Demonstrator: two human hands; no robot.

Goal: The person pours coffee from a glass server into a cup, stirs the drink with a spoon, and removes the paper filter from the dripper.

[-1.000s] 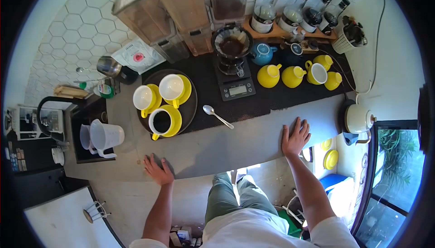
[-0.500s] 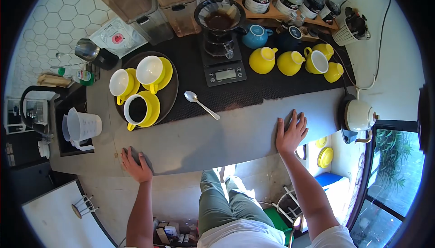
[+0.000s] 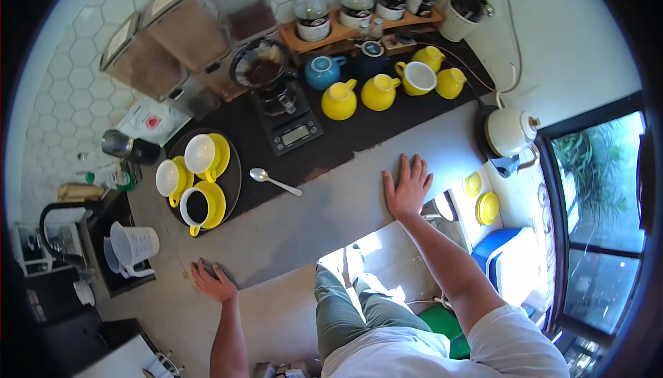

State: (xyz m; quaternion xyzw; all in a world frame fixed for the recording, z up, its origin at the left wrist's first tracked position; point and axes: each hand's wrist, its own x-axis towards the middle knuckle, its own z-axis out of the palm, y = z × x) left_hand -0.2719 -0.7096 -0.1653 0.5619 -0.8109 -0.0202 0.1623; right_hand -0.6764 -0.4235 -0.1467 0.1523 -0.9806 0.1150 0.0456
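My left hand (image 3: 213, 281) lies flat on the front edge of the grey counter (image 3: 276, 240), fingers apart, holding nothing. Farther right, my right hand (image 3: 408, 188) rests on the same counter with its fingers spread. A metal spoon (image 3: 275, 181) lies between them, partly on the black mat (image 3: 228, 119). On the round dark tray (image 3: 233, 202) stand yellow cups with white insides on saucers; the nearest cup (image 3: 195, 207) contains dark liquid. A dripper (image 3: 260, 66) with a filter and brown coffee sits over a glass server (image 3: 277, 102) on a digital scale (image 3: 295, 133).
Several upturned yellow cups (image 3: 339, 101) and a blue cup (image 3: 323, 71) stand along the back, below bottles on a wooden rack (image 3: 290, 36). A cream kettle (image 3: 510, 131) is at the right end. A clear measuring jug (image 3: 136, 243) stands by the sink at left.
The view has turned and shifted right, so the counter now appears tilted. Both hands stay resting on the counter, and the cups, spoon and dripper look unmoved on it.
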